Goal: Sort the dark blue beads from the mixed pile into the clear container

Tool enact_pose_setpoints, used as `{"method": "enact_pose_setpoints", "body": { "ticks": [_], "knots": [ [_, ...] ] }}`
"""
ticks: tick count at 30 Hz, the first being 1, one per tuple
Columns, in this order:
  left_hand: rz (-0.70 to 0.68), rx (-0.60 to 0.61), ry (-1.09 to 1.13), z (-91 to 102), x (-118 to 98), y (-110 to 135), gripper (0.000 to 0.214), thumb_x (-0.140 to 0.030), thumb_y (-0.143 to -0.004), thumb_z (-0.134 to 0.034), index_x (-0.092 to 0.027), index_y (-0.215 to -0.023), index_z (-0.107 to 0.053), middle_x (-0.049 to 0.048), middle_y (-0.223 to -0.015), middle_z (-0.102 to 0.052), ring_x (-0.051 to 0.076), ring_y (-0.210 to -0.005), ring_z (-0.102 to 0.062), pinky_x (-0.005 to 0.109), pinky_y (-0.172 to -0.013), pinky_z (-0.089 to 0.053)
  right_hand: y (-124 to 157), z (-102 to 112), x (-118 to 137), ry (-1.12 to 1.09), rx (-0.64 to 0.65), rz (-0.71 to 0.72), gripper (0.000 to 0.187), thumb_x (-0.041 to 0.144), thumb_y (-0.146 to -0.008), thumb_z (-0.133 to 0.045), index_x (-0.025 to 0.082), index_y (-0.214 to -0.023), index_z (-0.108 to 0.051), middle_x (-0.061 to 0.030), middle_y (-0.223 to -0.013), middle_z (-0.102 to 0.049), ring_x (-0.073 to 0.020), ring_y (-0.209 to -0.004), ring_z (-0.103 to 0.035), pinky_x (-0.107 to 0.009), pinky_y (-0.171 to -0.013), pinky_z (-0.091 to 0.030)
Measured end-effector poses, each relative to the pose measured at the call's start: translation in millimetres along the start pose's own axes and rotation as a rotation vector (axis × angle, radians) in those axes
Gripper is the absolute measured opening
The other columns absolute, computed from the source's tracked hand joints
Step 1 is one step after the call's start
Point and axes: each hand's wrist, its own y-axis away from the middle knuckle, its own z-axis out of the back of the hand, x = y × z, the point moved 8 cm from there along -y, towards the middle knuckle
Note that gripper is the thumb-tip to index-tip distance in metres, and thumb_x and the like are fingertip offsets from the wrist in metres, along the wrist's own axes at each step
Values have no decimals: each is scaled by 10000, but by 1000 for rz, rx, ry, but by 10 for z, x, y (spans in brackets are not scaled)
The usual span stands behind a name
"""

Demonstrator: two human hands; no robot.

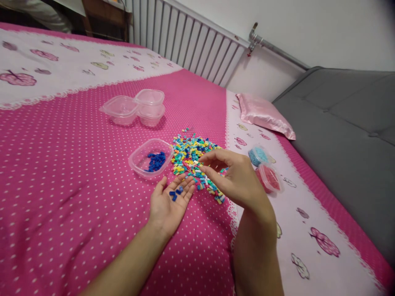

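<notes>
My left hand lies palm up with its fingers stretched out, and a few small dark blue toy bricks rest on it. Over the pile of mixed small toy bricks, my right hand is bent at the wrist, thumb and index fingertips close together in a pinch. Whether a tiny piece sits between those tips is too small to make out. Just beyond my left fingertips stands a clear plastic tub with a heap of dark blue bricks in it.
Clear tubs stand farther back on the pink dotted bedspread. To the right are a tub of light blue pieces and a tub of red pieces. A pink pillow lies by the grey headboard; a radiator is behind.
</notes>
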Motion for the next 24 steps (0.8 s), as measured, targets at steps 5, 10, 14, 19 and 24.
{"method": "enact_pose_setpoints", "body": {
  "ticks": [5,10,14,19,24],
  "knots": [
    [18,-28,-7,11,9,21,298,-302,-838,-404,-82,-877,-601,168,-859,-635,199,-780,-635,308,-663,-557,-10,117,-200,62,-132,-104,166,204,-782,-542,191,-876,-678,-23,-793,-686,-126,-669,-620,-249,-642,-487],
    [12,-17,-6,21,7,8,314,-309,-835,-403,-71,-815,-607,165,-808,-627,190,-727,-618,287,-631,-542,-24,149,-612,312,-137,-341,214,186,-775,-540,225,-933,-679,-33,-830,-688,-170,-728,-625,-306,-698,-478],
    [12,-9,-1,27,3,6,319,-308,-831,-409,-64,-787,-609,156,-785,-620,184,-704,-608,278,-625,-532,-39,28,-923,448,-6,-510,268,172,-787,-517,245,-986,-680,-58,-913,-688,-213,-848,-630,-343,-766,-466],
    [17,-1,-3,18,0,12,313,-298,-828,-405,-72,-767,-614,154,-774,-618,174,-680,-596,277,-616,-527,-71,-186,-1133,491,148,-564,317,170,-802,-480,269,-1028,-680,-67,-1009,-676,-238,-951,-616,-350,-789,-461],
    [27,2,2,26,5,3,307,-292,-827,-408,-74,-756,-614,146,-767,-614,168,-680,-589,273,-614,-523,-89,-355,-1274,511,215,-589,334,180,-789,-508,286,-1059,-673,-61,-997,-679,-216,-933,-624,-317,-773,-468]
  ]
}}
